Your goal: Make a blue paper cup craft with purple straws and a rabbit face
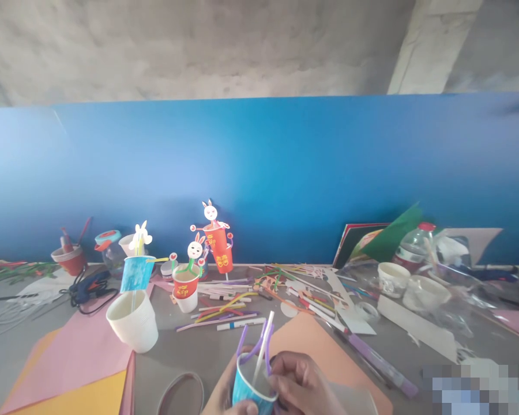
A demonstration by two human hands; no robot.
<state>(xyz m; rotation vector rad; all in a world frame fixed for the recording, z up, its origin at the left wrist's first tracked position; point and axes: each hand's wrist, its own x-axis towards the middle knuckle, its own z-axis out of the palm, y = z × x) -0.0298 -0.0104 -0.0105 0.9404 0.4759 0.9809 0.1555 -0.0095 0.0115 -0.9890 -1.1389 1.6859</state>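
At the bottom edge my left hand (225, 397) is wrapped round a small blue paper cup (247, 392). A white straw (263, 343) and purple pipe cleaners (255, 346) stick up out of the cup. My right hand (305, 383) is closed at the cup's rim, fingers pinched by the straw and pipe cleaners. Both hands are partly cut off by the frame's lower edge.
A white paper cup (134, 320) with a blue cup craft (136, 272) stands left. Red cups with paper rabbits (218, 245) stand at the back before a blue wall. Straws and strips (237, 311), pink and orange paper (86, 357), a plastic bottle (410, 248) lie around.
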